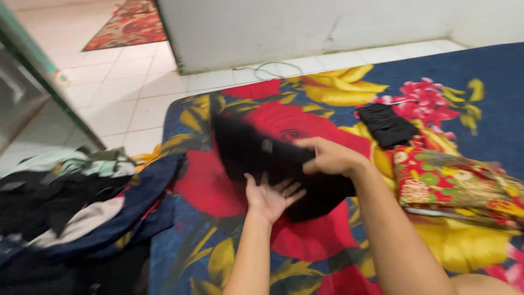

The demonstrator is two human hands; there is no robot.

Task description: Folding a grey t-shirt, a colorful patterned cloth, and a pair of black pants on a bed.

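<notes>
Floral mattress (218, 257) (floor-level): black garment (256, 155), folded clothes (453, 183).

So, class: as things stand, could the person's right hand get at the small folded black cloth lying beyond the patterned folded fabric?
Probably yes. The right hand rests on the black garment; the small folded black cloth lies uncovered on the floral sheet, with nothing in between.
</notes>
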